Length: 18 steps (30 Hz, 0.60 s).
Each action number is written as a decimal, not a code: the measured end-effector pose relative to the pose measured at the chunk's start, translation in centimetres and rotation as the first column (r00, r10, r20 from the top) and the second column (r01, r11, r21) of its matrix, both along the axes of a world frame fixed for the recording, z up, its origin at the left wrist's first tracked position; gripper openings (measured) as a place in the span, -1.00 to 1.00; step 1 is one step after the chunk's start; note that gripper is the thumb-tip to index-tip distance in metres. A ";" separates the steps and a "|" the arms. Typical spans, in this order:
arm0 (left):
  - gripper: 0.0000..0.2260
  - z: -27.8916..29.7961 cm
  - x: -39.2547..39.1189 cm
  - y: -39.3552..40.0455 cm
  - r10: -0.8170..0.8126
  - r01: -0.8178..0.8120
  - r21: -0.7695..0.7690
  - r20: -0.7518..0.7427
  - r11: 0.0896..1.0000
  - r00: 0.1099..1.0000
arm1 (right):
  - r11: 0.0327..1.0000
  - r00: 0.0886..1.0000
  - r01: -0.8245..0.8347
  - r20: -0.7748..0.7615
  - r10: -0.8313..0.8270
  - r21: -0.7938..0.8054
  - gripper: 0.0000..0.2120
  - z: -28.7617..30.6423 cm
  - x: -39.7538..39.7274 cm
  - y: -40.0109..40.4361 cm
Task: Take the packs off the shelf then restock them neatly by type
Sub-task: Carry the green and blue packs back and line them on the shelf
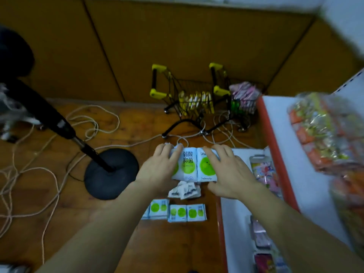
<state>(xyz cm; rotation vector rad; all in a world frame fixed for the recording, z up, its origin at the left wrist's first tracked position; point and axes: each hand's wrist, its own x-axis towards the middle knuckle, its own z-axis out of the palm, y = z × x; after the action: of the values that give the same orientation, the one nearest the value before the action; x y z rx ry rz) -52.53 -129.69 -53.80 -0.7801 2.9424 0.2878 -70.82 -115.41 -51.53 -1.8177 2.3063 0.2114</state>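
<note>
Between both hands I hold a row of white packs with green circles [194,164], above the wooden floor. My left hand [157,170] grips the row's left end and my right hand [228,172] grips its right end. Below them on the floor lie several more green-circle packs [177,211] in a row, and a small heap of white sachets [185,191]. The white shelf [236,223] with its red edge stands to the right, with pink packs [264,170] lying on it.
Two small yellow-handled shopping carts [189,99] holding packs stand at the back by the wall. A black fan stand with a round base [111,172] is on the left. Loose cords [39,174] trail across the floor. Bagged orange snacks [323,131] fill the upper shelf at right.
</note>
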 end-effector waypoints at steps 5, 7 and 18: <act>-0.04 11.4 0.0 -0.8 0.007 -0.016 -0.091 -0.099 0.996 0.995 | 0.995 0.999 -0.012 -0.048 0.007 -0.100 -0.04 11.5 -0.2 -0.5; -0.06 16.0 -0.2 -0.8 -0.005 -0.013 -0.131 -0.138 0.991 0.990 | 0.989 0.998 -0.010 -0.066 0.001 -0.147 -0.05 16.0 -0.2 -0.6; -0.06 36.8 -0.7 1.0 -0.055 -0.072 -0.339 -0.349 0.938 0.935 | 0.928 0.964 -0.066 -0.263 -0.035 -0.367 -0.09 37.1 0.3 1.4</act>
<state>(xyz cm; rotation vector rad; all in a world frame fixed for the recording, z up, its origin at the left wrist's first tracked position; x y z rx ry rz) -53.25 -128.68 -16.97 -0.8586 3.3892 -0.1154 -70.49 -113.97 -14.39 -2.0956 2.6680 0.0154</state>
